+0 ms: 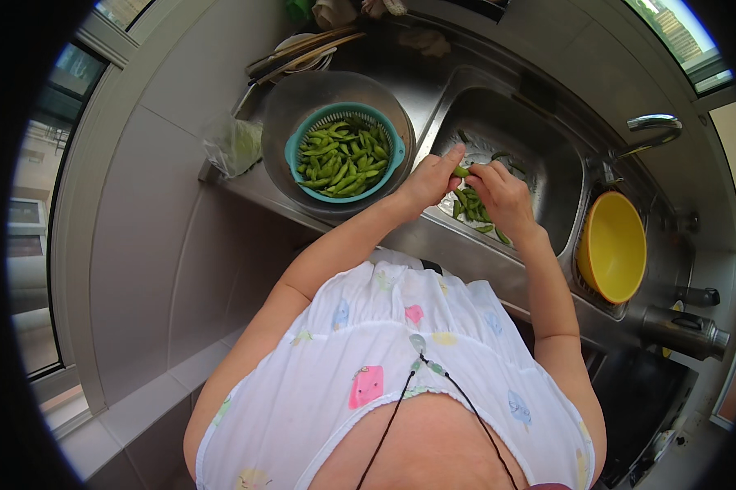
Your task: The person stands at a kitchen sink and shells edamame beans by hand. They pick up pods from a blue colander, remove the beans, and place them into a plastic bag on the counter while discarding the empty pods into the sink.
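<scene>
Between my two hands, over the near left part of the steel sink basin (545, 208), is one green edamame pod (460, 172). My left hand (432, 179) grips its left end, thumb on top. The fingertips of my right hand (501, 195) pinch its other end. Below them, several loose pods (473, 205) lie on the wet basin floor, partly hidden by my right hand. Left of the sink, a teal plastic colander (291, 155) full of green pods (343, 156) rests in a wide metal bowl (343, 86).
A yellow bowl (613, 248) leans on a rack right of the basin, near the chrome faucet (656, 125). Chopsticks (307, 55) lie across white bowls at the back left. A clear plastic bag (233, 147) sits at the counter's left edge. A steel flask (683, 331) is far right.
</scene>
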### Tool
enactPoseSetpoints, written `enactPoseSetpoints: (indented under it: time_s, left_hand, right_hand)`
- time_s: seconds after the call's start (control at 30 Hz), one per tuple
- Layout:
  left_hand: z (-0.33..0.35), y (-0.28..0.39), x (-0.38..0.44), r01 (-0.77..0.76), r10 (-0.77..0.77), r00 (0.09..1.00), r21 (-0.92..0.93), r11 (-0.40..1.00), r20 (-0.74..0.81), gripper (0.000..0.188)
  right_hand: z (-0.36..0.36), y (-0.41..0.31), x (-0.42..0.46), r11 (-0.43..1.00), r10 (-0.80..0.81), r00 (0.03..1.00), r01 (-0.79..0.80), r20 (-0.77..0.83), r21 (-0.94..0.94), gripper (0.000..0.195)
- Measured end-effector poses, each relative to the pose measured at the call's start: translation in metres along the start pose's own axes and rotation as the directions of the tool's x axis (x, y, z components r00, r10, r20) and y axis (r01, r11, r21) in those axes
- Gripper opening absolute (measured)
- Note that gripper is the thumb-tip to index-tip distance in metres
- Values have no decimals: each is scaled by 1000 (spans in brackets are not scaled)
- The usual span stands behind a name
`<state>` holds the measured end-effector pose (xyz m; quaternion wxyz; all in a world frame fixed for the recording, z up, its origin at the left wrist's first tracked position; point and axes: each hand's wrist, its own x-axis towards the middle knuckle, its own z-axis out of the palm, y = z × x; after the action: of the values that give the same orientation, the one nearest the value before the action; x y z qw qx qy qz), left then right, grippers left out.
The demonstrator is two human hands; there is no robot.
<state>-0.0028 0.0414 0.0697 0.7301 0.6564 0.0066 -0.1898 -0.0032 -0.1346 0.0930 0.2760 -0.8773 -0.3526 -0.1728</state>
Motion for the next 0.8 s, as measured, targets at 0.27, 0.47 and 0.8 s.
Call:
enactPoseSetpoints:
  time_s: [0.27, 0.47, 0.8]
  left_hand:
    - [-2, -8, 0, 171, -149, 983, -237, 956, 109, 49]
    - [7, -6, 1, 27, -28, 1000, -112, 993, -10, 45]
    - [13, -11, 2, -164, 174, 983, 144, 976, -62, 50]
  right_hand:
    - [19, 9, -6, 995, -103, 995, 103, 1, 18, 11]
    - [32, 4, -15, 985, 72, 997, -65, -41, 159, 18]
    - [49, -3, -23, 604, 536, 837, -467, 105, 646, 30]
